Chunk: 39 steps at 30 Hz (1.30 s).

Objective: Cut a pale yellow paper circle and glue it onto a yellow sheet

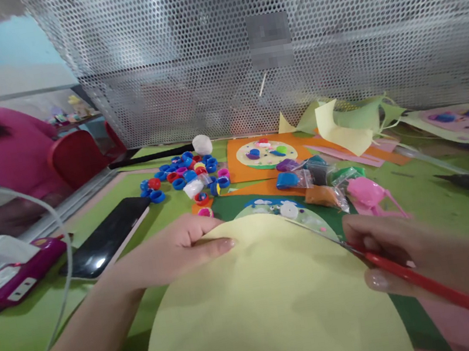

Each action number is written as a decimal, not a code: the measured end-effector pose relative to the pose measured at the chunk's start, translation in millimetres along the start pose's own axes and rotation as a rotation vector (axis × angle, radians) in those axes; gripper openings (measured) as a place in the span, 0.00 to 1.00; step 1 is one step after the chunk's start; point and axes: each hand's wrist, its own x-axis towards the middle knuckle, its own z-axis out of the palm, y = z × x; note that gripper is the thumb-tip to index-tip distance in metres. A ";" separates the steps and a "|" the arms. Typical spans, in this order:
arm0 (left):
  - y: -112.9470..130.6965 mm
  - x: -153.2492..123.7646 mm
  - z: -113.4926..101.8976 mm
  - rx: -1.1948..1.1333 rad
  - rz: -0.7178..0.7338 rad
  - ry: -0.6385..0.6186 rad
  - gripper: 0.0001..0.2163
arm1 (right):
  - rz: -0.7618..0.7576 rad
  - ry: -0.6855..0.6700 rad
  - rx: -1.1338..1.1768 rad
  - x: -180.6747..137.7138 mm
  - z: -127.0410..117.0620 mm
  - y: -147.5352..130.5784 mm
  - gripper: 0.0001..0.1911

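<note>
**A Green Table (12, 347) Full of Craft Things**

A shiny metal wall with lots of tiny holes (178, 42) stands behind the table. A big yellow paper (264, 307) with round sides is right at the front, in the middle. The left hand (170, 251) pinches its far edge between thumb and fingers. The right hand (406, 246) is curled around the handle of the red scissors (434, 287), and the blades are by the paper's far right edge. I can't tell how wide the blades are. Past the left hand is a pile of bottle caps (190, 175), with a black phone (106, 237) nearby. Little plastic bags (322, 196) with colored stuff inside lie past the right hand. At the left is a person in pink (19, 138).
</note>
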 end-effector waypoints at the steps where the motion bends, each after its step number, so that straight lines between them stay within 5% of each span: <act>1: -0.6 0.4 0.2 -0.005 -0.004 0.001 0.11 | 0.002 -0.005 0.011 0.1 -0.2 -0.1 0.18; 16: -6.7 4.9 1.5 -0.164 -0.116 0.017 0.21 | -0.052 0.009 0.280 6.2 6.1 0.6 0.15; 21: -16.4 9.5 0.2 -0.565 0.059 0.102 0.27 | -0.111 0.127 0.518 10.5 7.7 -6.0 0.10; 25: -24.0 7.9 -6.3 -0.605 0.187 0.159 0.36 | -0.186 0.179 0.838 10.7 6.5 -2.5 0.13; 29: -28.6 12.8 -4.7 -0.595 0.355 0.199 0.39 | -0.413 0.251 1.058 15.9 11.4 11.9 0.14; 31: -28.6 17.3 0.9 -0.560 0.389 0.280 0.31 | -0.480 0.261 1.094 18.8 14.8 18.4 0.14; 34: -24.2 19.5 10.3 -0.440 0.278 0.558 0.18 | -0.455 0.251 1.092 19.4 17.1 19.8 0.10; 39: -15.3 9.5 14.5 -0.094 0.144 0.977 0.15 | -0.442 0.223 1.020 15.7 11.1 7.1 0.15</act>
